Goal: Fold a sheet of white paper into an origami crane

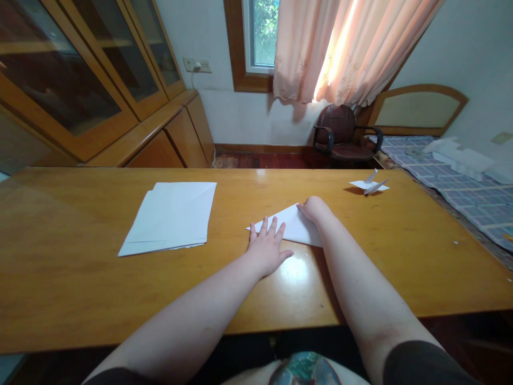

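Observation:
A folded white sheet of paper [301, 227], narrowing to a point on its left, lies on the wooden table [80, 299] in front of me. My left hand [267, 250] rests flat with spread fingers, the fingertips touching the paper's left part. At the paper's upper corner, my right hand [316, 207] has its fingers curled in and grips or presses the edge; most of those fingers are hidden behind the hand. My right wrist covers the paper's right end.
A stack of white paper [172, 216] lies to the left. Toward the back right of the table stands a folded paper crane [369, 185]. Beyond the table are a glass-door cabinet [88, 64], a brown armchair [340, 133] and a bed with checked cover [449, 182].

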Demonstrator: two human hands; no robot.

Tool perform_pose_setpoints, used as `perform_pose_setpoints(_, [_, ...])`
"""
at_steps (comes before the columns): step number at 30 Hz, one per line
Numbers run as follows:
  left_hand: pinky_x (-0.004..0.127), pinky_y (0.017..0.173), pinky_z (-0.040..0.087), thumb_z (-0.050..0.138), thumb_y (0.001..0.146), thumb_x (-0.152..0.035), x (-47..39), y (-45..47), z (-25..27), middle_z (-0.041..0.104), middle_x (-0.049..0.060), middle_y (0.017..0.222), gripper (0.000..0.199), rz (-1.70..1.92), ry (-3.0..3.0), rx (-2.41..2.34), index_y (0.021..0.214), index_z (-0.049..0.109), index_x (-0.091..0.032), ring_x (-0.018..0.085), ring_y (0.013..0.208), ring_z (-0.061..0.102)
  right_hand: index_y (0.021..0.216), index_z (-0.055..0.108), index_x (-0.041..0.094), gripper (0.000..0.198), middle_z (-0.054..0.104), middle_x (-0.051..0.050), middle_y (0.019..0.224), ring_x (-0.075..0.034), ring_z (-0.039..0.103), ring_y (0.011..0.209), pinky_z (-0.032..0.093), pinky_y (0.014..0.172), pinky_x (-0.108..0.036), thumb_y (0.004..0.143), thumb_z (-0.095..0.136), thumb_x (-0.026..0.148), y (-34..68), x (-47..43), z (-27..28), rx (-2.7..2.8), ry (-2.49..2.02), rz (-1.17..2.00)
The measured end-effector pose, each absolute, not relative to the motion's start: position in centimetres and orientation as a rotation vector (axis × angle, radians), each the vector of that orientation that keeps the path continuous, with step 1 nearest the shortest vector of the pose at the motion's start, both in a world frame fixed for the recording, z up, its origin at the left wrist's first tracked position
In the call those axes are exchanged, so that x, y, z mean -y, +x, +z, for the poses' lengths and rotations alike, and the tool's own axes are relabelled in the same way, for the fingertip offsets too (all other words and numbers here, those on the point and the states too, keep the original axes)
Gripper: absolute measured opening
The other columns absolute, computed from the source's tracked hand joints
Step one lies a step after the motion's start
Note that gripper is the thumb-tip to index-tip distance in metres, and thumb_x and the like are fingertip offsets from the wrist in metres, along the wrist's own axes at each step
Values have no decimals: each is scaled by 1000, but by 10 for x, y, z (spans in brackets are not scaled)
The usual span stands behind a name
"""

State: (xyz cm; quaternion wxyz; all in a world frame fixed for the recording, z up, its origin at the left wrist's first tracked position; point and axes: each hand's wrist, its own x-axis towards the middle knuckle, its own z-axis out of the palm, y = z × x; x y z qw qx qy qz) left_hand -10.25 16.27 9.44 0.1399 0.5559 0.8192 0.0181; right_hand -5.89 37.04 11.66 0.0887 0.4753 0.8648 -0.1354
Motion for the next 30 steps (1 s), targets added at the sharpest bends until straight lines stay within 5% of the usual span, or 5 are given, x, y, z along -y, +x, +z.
perform_pose_setpoints(21, [78,96,-2,27,75,-78,-160,-103,99,1,-2,156,84,88,1476,-2396,147,9,-38,43,139,-8,103,68,9,44,66,-21,106,-27,62,101,45,81,-30,85,50,44,-58,-369,116,-2582,1414,-397])
perform_pose_setpoints(25, [69,104,-7,25,76,-77,-161,-105,98,7,7,156,87,89,1576,-2425,148,15,-29,39,140,-2,104,68,9,45,67,-20,104,-27,63,99,45,80,-30,85,50,45,-57,-371,114,-2587,1403,-406])
perform_pose_setpoints(30, [52,113,3,28,82,-70,-167,-111,98,8,12,155,85,119,1753,-2300,148,15,-18,27,143,3,103,68,8,44,66,-21,106,-29,62,101,45,82,-32,86,49,44,-57,-369,117,-2590,1397,-407])
